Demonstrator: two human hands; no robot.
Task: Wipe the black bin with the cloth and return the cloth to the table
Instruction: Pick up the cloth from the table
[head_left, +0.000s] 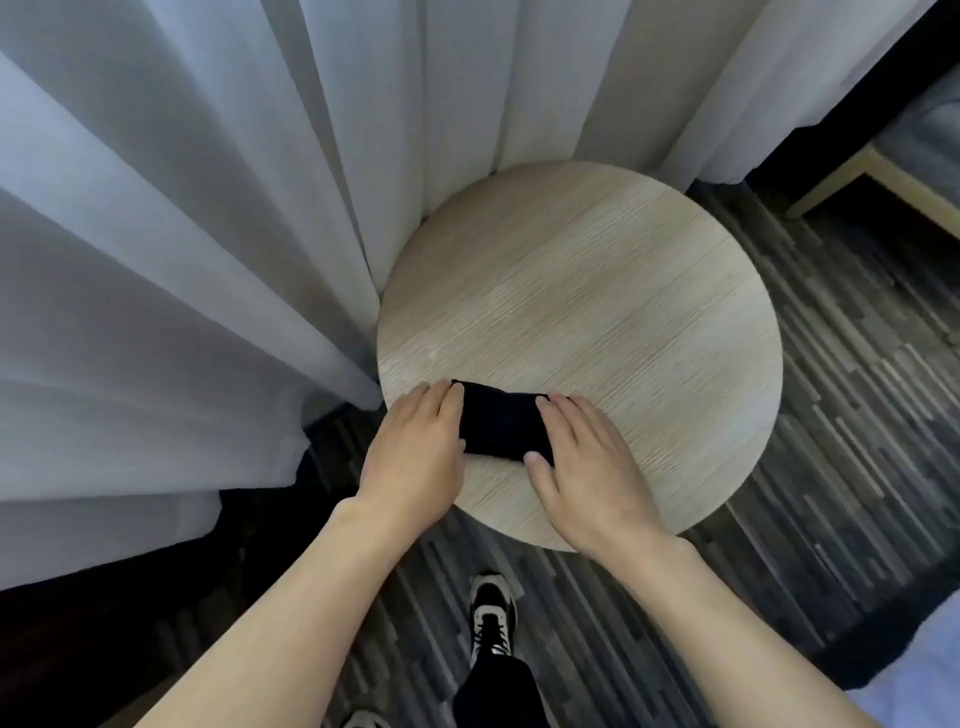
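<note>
A small black cloth (501, 422), folded into a rough rectangle, lies near the front left edge of a round light-wood table (597, 312). My left hand (415, 452) rests flat against the cloth's left side with fingers together. My right hand (582, 457) lies on the cloth's right side, fingertips and thumb touching it. Both hands press or hold the cloth on the tabletop. No black bin is in view.
White sheer curtains (208, 234) hang left of and behind the table. Striped dark carpet (831, 415) covers the floor. A wooden furniture leg (852, 171) stands at the upper right. My shoe (491, 618) is below the table edge.
</note>
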